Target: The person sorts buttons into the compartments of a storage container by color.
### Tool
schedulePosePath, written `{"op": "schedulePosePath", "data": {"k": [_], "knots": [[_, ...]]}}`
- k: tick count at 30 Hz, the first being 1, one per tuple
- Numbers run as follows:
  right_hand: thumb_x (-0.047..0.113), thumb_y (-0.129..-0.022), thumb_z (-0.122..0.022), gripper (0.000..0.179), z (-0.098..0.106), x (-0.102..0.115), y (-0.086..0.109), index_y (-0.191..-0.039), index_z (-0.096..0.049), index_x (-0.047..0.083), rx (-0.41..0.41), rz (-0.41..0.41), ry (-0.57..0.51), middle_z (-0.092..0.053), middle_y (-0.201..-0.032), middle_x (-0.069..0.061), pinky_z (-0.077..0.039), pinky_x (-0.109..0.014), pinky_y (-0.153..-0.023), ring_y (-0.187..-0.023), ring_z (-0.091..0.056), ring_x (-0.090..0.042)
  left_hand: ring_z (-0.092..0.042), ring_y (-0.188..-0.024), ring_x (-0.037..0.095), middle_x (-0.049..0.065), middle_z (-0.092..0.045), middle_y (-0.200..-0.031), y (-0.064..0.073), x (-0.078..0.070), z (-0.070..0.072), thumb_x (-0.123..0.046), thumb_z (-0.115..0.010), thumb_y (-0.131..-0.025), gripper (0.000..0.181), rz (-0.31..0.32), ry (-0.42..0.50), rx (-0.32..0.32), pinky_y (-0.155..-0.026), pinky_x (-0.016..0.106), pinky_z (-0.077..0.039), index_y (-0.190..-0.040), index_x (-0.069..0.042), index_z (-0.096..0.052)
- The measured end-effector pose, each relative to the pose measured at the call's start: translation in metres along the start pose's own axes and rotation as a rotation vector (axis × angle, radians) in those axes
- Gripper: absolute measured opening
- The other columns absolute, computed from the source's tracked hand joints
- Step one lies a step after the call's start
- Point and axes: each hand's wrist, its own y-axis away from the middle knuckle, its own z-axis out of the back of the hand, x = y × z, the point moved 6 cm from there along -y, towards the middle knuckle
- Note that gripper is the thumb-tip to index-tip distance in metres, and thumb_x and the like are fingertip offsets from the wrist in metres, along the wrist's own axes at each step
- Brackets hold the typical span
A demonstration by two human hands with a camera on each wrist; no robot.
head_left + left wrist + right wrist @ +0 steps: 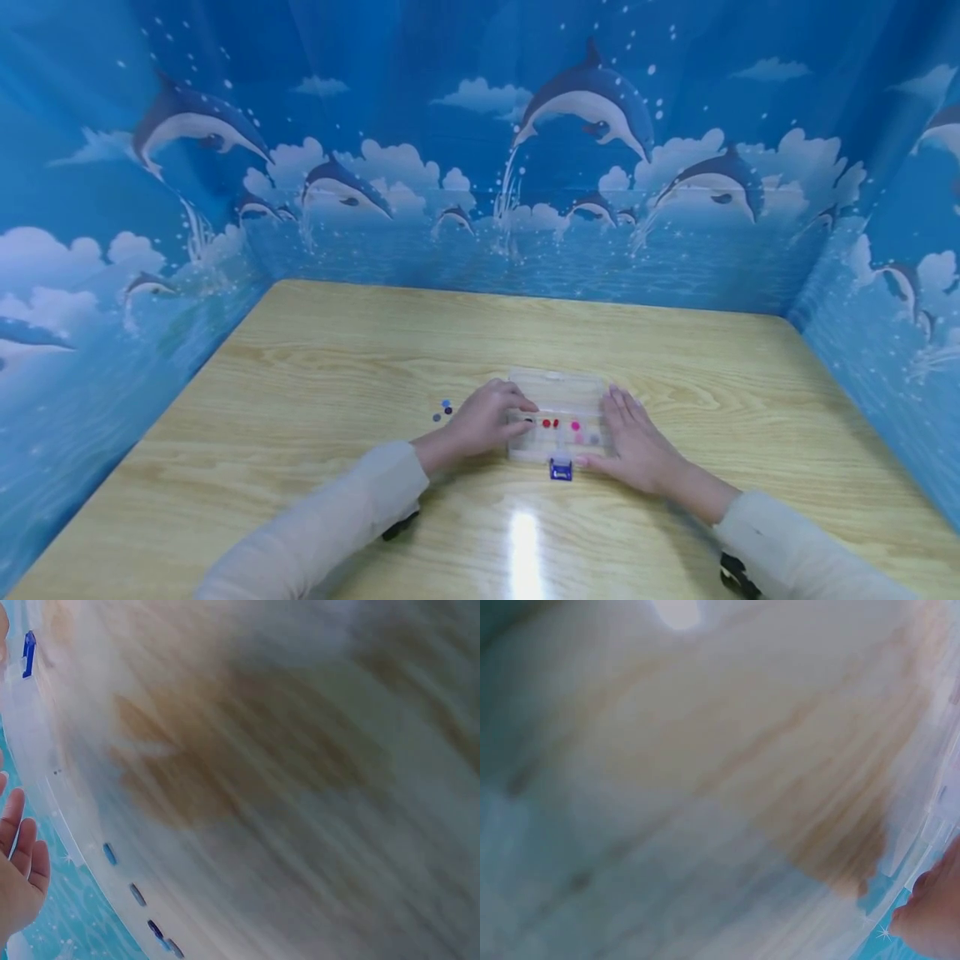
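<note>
A clear plastic box (pixel 536 454) lies on the table with its lid (pixel 555 387) raised at the back and a blue latch (pixel 560 469) at the front. Red discs (pixel 547 423), pink discs (pixel 576 426) and a pale one sit in its compartments. My left hand (pixel 483 417) reaches over the box's left end, thumb and forefinger apart, near a dark disc (pixel 529 421). That hand's fingers (pixel 22 847) show at the edge of the left wrist view. My right hand (pixel 637 446) rests along the box's right side with straight fingers, the thumb near the front edge.
A few small blue and dark discs (pixel 447 410) lie on the wooden table (pixel 360 350) left of the left hand. A blue dolphin-printed curtain (pixel 465 167) surrounds the table's back and sides. Glare falls on the tabletop in front of the box.
</note>
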Motion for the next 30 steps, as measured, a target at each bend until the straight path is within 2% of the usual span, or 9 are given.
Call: {"op": "schedulePosePath", "data": {"k": [7, 14, 18, 30], "knots": [[0.06, -0.082, -0.054, 0.102, 0.0, -0.001, -0.001, -0.141, -0.017, -0.013, 0.009, -0.002, 0.005, -0.013, -0.149, -0.032, -0.013, -0.055, -0.112, -0.138, -0.011, -0.046, -0.056, -0.098, 0.015, 0.001, -0.067, -0.1, 0.004, 0.009, 0.007, -0.023, -0.068, -0.083, 0.022, 0.01, 0.056, -0.037, -0.091, 0.033, -0.046, -0.102, -0.013, -0.07], [0.061, -0.082, -0.054, 0.103, 0.001, 0.0, -0.001, -0.14, -0.017, -0.015, 0.002, 0.0, 0.012, -0.015, -0.148, -0.033, -0.014, -0.055, -0.112, -0.138, -0.013, -0.047, -0.057, -0.096, 0.017, 0.002, -0.066, -0.097, 0.006, 0.024, 0.013, -0.02, -0.067, -0.084, 0.021, 0.083, 0.141, -0.076, -0.087, 0.034, -0.047, -0.103, -0.011, -0.07], [0.062, -0.081, -0.054, 0.103, -0.001, -0.001, -0.001, -0.14, -0.018, -0.015, 0.002, -0.002, 0.011, -0.015, -0.148, -0.033, -0.014, -0.055, -0.112, -0.138, -0.013, -0.047, -0.057, -0.095, 0.017, 0.002, -0.065, -0.096, 0.009, 0.031, 0.019, -0.02, -0.067, -0.085, 0.021, 0.103, 0.143, -0.102, -0.087, 0.035, -0.047, -0.103, -0.01, -0.069], [0.061, -0.081, -0.054, 0.103, -0.004, -0.002, -0.001, -0.14, -0.017, -0.014, 0.024, -0.006, 0.006, -0.013, -0.149, -0.032, -0.013, -0.054, -0.113, -0.138, -0.012, -0.046, -0.058, -0.091, 0.019, 0.005, -0.066, -0.093, 0.024, 0.045, 0.031, -0.019, -0.067, -0.084, 0.019, 0.068, 0.114, -0.187, -0.082, 0.036, -0.048, -0.098, -0.007, -0.07]]}}
